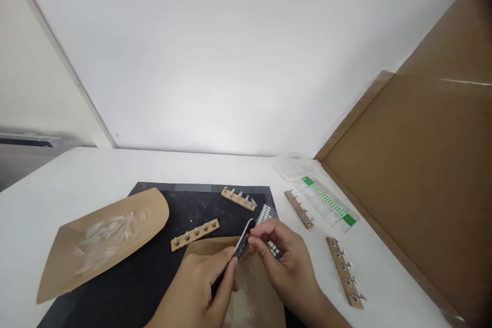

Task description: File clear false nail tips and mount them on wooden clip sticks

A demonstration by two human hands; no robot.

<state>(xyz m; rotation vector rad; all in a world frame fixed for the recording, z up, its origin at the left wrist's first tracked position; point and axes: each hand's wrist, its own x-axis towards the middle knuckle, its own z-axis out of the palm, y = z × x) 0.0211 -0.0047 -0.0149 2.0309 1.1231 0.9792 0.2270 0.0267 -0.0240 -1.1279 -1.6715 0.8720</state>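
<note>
My left hand is closed around a dark nail file with a pale edge, which slants up and to the right. My right hand pinches thumb and forefinger together against the file's upper part; whatever small piece sits between the fingertips is hidden. Under both hands lies a brown paper sheet. Partly covered by my right hand is a card of white oval stickers. Just beyond the hands, two wooden strips with metal studs, a left one and a far one, rest on the black mat.
Clear plastic nail tips lie heaped on a brown paper piece at left. Two more studded strips, one farther and one nearer, lie at right beside a green-labelled clear pack. A cardboard wall borders the right side.
</note>
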